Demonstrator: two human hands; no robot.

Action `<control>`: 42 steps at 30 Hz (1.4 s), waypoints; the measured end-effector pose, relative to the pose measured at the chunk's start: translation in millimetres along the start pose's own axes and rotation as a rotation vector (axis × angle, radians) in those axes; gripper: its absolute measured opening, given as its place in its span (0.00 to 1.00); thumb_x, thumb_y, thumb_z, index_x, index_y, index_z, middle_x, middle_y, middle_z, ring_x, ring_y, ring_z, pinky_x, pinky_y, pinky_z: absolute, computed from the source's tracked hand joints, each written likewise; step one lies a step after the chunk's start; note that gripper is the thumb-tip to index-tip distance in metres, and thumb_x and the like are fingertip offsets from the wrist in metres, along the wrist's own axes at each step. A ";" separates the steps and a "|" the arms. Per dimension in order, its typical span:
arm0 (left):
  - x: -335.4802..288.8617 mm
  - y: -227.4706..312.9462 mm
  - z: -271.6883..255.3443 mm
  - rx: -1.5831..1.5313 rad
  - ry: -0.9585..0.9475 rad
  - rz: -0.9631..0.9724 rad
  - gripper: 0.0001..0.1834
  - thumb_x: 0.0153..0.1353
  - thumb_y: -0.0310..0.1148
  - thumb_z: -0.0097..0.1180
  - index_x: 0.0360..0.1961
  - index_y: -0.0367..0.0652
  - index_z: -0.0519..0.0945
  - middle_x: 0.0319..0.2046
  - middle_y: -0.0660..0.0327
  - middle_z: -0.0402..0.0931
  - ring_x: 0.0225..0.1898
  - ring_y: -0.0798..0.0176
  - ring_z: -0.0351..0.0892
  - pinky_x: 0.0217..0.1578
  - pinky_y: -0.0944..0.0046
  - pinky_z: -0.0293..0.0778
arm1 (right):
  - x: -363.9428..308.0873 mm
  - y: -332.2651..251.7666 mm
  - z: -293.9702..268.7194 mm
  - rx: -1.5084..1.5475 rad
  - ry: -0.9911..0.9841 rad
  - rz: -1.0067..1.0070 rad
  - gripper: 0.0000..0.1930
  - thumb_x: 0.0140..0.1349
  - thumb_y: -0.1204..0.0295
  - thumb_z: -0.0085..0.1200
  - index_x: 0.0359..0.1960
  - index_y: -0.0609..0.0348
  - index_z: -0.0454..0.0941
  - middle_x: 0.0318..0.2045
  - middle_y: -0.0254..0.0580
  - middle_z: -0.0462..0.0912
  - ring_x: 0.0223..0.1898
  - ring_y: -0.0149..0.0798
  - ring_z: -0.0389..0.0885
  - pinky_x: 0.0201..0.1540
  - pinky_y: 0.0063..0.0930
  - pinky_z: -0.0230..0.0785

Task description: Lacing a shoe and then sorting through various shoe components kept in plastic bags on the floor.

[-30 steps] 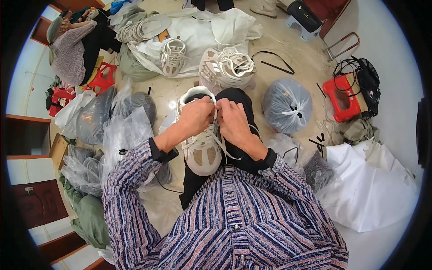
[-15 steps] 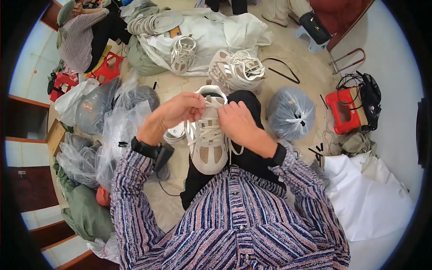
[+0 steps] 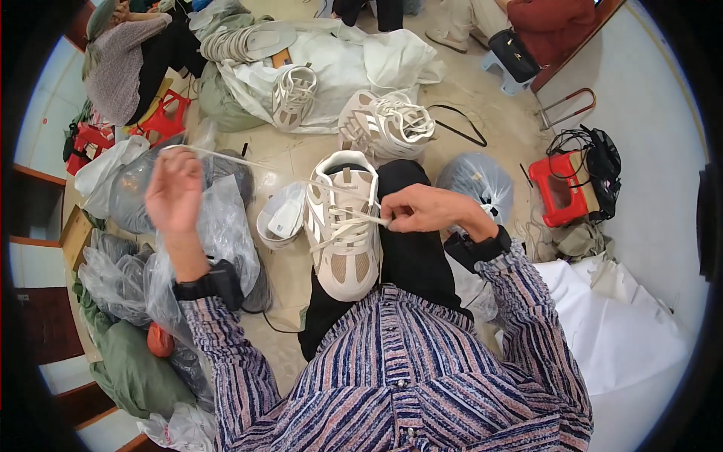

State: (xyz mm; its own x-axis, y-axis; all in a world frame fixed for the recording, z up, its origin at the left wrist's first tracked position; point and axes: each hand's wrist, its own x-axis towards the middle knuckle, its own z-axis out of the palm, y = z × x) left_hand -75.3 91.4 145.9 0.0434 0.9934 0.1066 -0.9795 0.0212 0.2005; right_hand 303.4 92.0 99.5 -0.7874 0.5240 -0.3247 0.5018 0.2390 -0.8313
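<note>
A beige and white sneaker [image 3: 345, 260] rests on my lap, toe towards me, its lower eyelets laced. Out to the left, my raised left hand [image 3: 175, 188] is closed on a shoelace [image 3: 256, 163], which stretches taut across to the top of the sneaker. Just right of the sneaker, my right hand [image 3: 422, 209] pinches another stretch of lace close to the eyelets. Beside the sneaker on the left lies a white, open, rounded thing [image 3: 282, 215] whose kind I cannot make out.
Ahead stand a single sneaker [image 3: 294, 98] and a cluster of laced sneakers [image 3: 388, 124], near white sheeting [image 3: 339, 68]. Plastic-bagged bundles [image 3: 203, 233] fill the left. To the right are a bagged dark bundle [image 3: 476, 184] and a red stool [image 3: 557, 192]. Other people sit farther off.
My left hand has swung out left and up, drawing the lace long. My right hand has moved slightly right and down from the sneaker's tongue. The whole view has shifted a little.
</note>
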 end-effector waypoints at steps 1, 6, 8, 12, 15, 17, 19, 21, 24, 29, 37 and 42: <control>1.1 12.6 3.9 -0.002 -0.002 -0.006 0.04 0.57 0.23 0.46 0.32 0.36 0.65 0.27 0.62 0.60 0.28 0.67 0.60 0.32 0.66 0.58 | 2.8 5.1 0.2 0.001 0.006 0.004 0.09 0.53 0.70 0.52 0.33 0.63 0.75 0.14 0.35 0.67 0.18 0.29 0.63 0.23 0.26 0.58; -6.3 64.8 17.7 0.182 -0.174 0.259 0.02 0.57 0.22 0.45 0.31 0.36 0.65 0.28 0.61 0.61 0.29 0.66 0.61 0.33 0.67 0.58 | 13.6 19.1 0.9 0.138 0.209 -0.035 0.09 0.55 0.71 0.52 0.36 0.61 0.72 0.17 0.29 0.67 0.20 0.24 0.64 0.23 0.21 0.57; -12.6 70.2 14.5 0.385 -0.043 0.334 0.03 0.56 0.22 0.46 0.33 0.37 0.67 0.30 0.61 0.63 0.30 0.66 0.62 0.34 0.67 0.60 | 14.8 24.5 2.2 0.265 0.327 -0.031 0.06 0.57 0.73 0.50 0.35 0.60 0.72 0.18 0.26 0.67 0.21 0.22 0.64 0.23 0.18 0.58; -7.2 103.2 -30.2 1.797 0.501 -0.037 0.08 0.53 0.25 0.51 0.36 0.40 0.72 0.36 0.56 0.70 0.36 0.61 0.69 0.39 0.62 0.66 | 21.6 32.2 7.3 0.312 0.396 0.004 0.06 0.57 0.72 0.50 0.34 0.60 0.72 0.19 0.27 0.69 0.21 0.22 0.66 0.23 0.17 0.61; -9.9 29.1 -59.8 2.902 0.061 0.443 0.17 0.43 0.23 0.55 0.39 0.41 0.75 0.36 0.51 0.73 0.40 0.50 0.71 0.42 0.56 0.67 | 25.5 39.6 10.8 0.426 0.499 0.040 0.07 0.56 0.71 0.50 0.30 0.63 0.74 0.18 0.31 0.72 0.19 0.23 0.69 0.23 0.19 0.62; 4.2 -53.0 -51.7 2.286 -0.201 0.100 0.17 0.42 0.22 0.56 0.38 0.42 0.76 0.39 0.55 0.73 0.42 0.51 0.71 0.46 0.58 0.65 | 24.2 46.8 11.6 0.437 0.562 0.066 0.07 0.56 0.71 0.50 0.29 0.63 0.74 0.19 0.31 0.74 0.20 0.23 0.69 0.23 0.19 0.63; 3.0 -117.7 -31.2 2.164 -0.566 0.098 0.15 0.43 0.25 0.58 0.36 0.44 0.76 0.39 0.57 0.72 0.45 0.52 0.68 0.47 0.57 0.62 | 27.3 47.0 15.9 0.432 0.560 0.029 0.07 0.57 0.70 0.50 0.30 0.62 0.74 0.20 0.30 0.74 0.21 0.22 0.69 0.23 0.17 0.63; -0.8 -143.5 -21.1 2.506 -0.810 0.276 0.11 0.45 0.35 0.57 0.33 0.46 0.76 0.36 0.57 0.70 0.42 0.53 0.67 0.45 0.54 0.60 | 26.5 36.6 17.6 0.374 0.595 -0.050 0.07 0.59 0.68 0.50 0.30 0.59 0.74 0.21 0.29 0.74 0.21 0.21 0.70 0.21 0.17 0.64; 12.4 -158.7 -25.9 2.629 -0.933 0.227 0.11 0.48 0.42 0.56 0.27 0.46 0.76 0.34 0.57 0.69 0.41 0.54 0.67 0.44 0.55 0.60 | 22.1 46.2 19.8 0.354 0.619 -0.044 0.07 0.59 0.68 0.51 0.30 0.58 0.74 0.21 0.28 0.74 0.21 0.21 0.70 0.22 0.17 0.64; 19.2 -149.1 -26.0 2.369 -1.180 -0.046 0.09 0.50 0.40 0.56 0.25 0.46 0.77 0.30 0.59 0.68 0.39 0.53 0.66 0.43 0.56 0.60 | 23.2 54.0 27.4 0.394 0.589 -0.030 0.07 0.58 0.69 0.51 0.31 0.60 0.74 0.22 0.30 0.74 0.22 0.22 0.70 0.23 0.17 0.64; 26.7 -119.2 -8.9 1.788 -1.016 -0.452 0.08 0.57 0.35 0.52 0.27 0.42 0.75 0.28 0.60 0.70 0.34 0.60 0.68 0.39 0.63 0.62 | 37.8 5.1 12.3 0.192 0.566 -0.396 0.12 0.56 0.68 0.52 0.36 0.64 0.75 0.28 0.44 0.78 0.31 0.38 0.76 0.37 0.30 0.67; 0.0 -66.6 29.3 1.664 -0.526 -0.860 0.10 0.62 0.34 0.46 0.29 0.40 0.75 0.17 0.65 0.66 0.21 0.70 0.64 0.25 0.71 0.62 | 60.2 -28.2 10.3 0.270 0.201 -0.290 0.14 0.57 0.62 0.53 0.31 0.64 0.75 0.21 0.39 0.76 0.25 0.32 0.74 0.30 0.27 0.66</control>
State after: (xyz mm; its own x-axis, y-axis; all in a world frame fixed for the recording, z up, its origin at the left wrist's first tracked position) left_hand -4.2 86.6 161.1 0.6878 0.6434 -0.3361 0.4535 -0.0194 0.8911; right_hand 238.2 108.4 98.7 -0.7834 0.6215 0.0117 0.1373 0.1913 -0.9719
